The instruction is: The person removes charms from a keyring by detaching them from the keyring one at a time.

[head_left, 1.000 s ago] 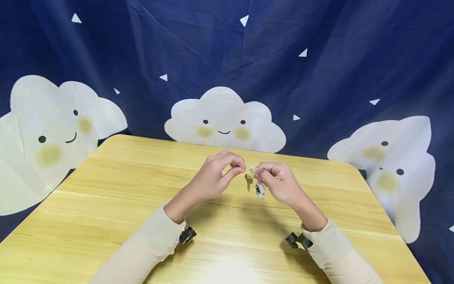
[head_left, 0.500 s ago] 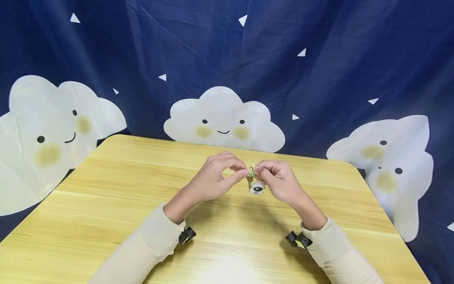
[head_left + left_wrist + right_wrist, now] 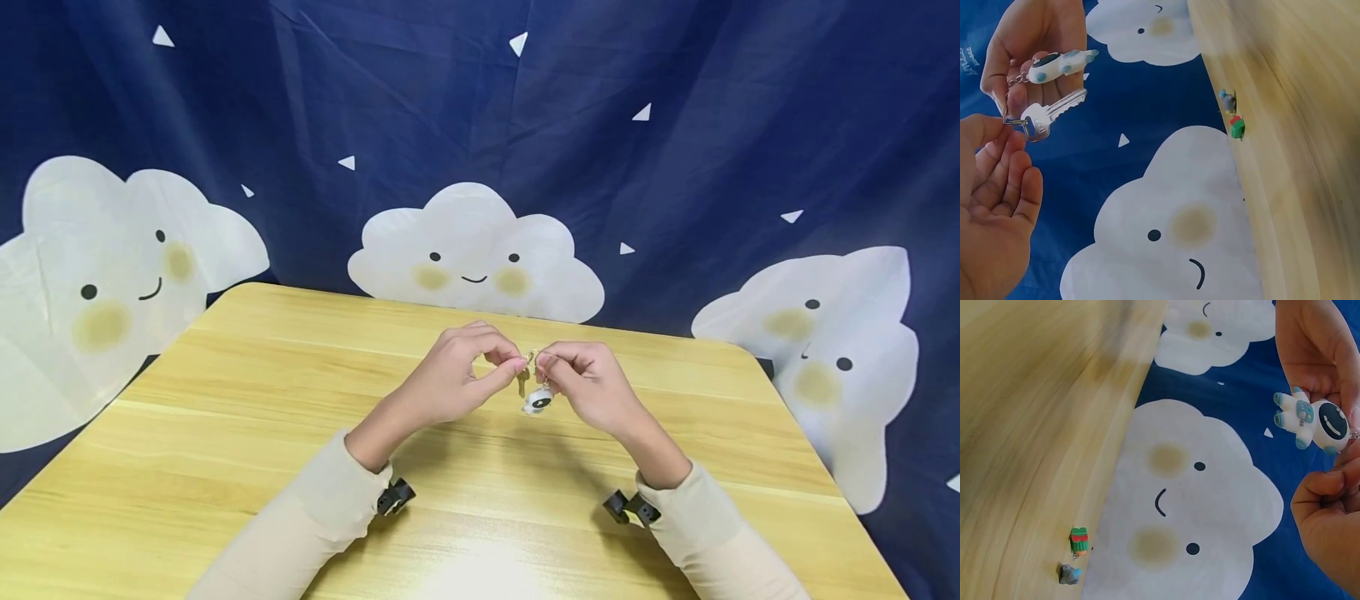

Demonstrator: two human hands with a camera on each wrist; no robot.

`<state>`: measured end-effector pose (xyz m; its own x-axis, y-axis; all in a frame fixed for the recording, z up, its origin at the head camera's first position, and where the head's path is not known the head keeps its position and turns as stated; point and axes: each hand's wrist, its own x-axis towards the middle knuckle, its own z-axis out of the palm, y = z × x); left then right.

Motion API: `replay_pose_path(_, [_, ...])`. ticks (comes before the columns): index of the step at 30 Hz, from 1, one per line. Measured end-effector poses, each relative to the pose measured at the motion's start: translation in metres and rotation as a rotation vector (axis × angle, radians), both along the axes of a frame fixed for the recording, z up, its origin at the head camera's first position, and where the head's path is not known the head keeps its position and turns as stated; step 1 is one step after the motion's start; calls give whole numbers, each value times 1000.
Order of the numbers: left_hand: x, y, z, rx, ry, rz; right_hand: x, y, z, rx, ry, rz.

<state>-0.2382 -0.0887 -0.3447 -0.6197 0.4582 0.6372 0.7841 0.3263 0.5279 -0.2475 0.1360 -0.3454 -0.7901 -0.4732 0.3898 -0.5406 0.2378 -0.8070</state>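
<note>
My left hand (image 3: 457, 371) and right hand (image 3: 588, 383) meet fingertip to fingertip above the wooden table. Between them they pinch a small metal key ring (image 3: 1035, 129), largely covered by fingers. A key (image 3: 1047, 115) hangs from it, silvery in the left wrist view. On a short chain (image 3: 1018, 79) dangles a white and blue astronaut charm (image 3: 1313, 420) with a dark visor, close under the right fingers. In the left wrist view the left hand (image 3: 997, 212) is lower and the right hand (image 3: 1041, 37) upper. The right wrist view partly hides the fingertips.
Two small figures stand near the table's (image 3: 285, 400) far edge, a grey-blue one (image 3: 1069, 574) and a green and red one (image 3: 1079, 541). A dark blue curtain (image 3: 420, 100) with smiling clouds hangs behind. Black wrist cameras sit on both cuffs.
The left fingers have closed in from the left onto the ring. The astronaut charm has swung and turned leftward under the right hand. Both arms stay nearly in place.
</note>
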Motion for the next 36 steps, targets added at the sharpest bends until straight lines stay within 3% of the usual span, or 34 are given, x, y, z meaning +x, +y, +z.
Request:
replay_pose_path(24, [1,-3,4,-50,33,-22,1,1,0,-37,-10,18])
replay_pose_path(36, [1,-4,5,-54,76,-46,-4,5,-2,-6,-14,-9])
